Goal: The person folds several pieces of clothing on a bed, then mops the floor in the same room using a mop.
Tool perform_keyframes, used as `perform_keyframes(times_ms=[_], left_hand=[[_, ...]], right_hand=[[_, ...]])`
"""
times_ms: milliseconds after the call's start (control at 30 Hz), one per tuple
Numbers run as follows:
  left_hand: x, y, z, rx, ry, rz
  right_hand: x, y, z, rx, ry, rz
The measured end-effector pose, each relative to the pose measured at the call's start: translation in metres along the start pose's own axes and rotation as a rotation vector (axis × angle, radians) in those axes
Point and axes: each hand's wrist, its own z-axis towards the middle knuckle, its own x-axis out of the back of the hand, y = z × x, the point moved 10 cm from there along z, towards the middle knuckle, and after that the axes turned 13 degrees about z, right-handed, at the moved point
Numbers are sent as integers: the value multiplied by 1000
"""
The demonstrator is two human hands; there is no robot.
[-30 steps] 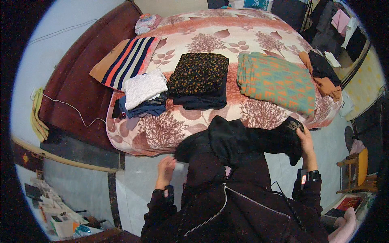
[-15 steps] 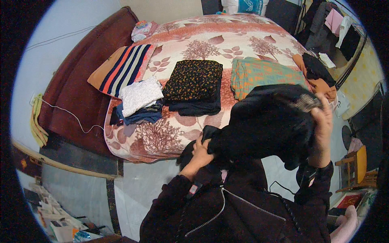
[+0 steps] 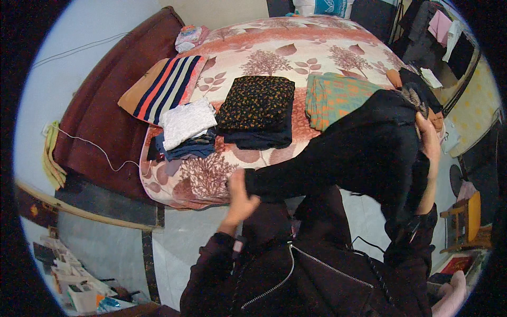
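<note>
A black garment point(image 3: 348, 142) is stretched between my hands above the near edge of the bed. Its narrow end is gripped by my left hand point(image 3: 241, 201), fingers hidden behind the cloth. On the right, my right hand point(image 3: 429, 137) is closed on the wide end, by a grey-brown patterned edge, and part of the cloth hangs over that forearm. Beyond it lie a folded green-and-orange cloth point(image 3: 338, 98) and a folded black floral cloth point(image 3: 257, 103) on dark folded clothes. Farther left, a white folded cloth point(image 3: 189, 122) tops a dark blue pile.
The bed point(image 3: 285, 39) has a leaf-and-tree patterned cover and a brown headboard point(image 3: 113, 90) on the left. A striped cloth point(image 3: 163, 87) lies beside it. Orange and black clothes point(image 3: 422, 92) lie at the right edge. A wooden chair point(image 3: 467, 216) stands at the right.
The garment went from bunched to drawn out lengthwise. My left hand moved left with its narrow end; my right hand stays on the wide end, slightly farther right.
</note>
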Motion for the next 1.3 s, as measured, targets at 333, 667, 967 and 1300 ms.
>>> perform_keyframes(times_ms=[333, 667, 967, 1300], left_hand=[[-69, 41, 10, 155, 86, -205], [-5, -89, 40, 794, 18, -1527], [63, 93, 72, 394, -180, -1769], [56, 205, 54, 203, -355, -1978]], right_hand=[[-2, -14, -12, 60, -104, -103], [-37, 139, -58, -574, -166, 114], [-199, 141, -211, -78, -852, 153], [-224, 150, -242, -187, -402, 247]])
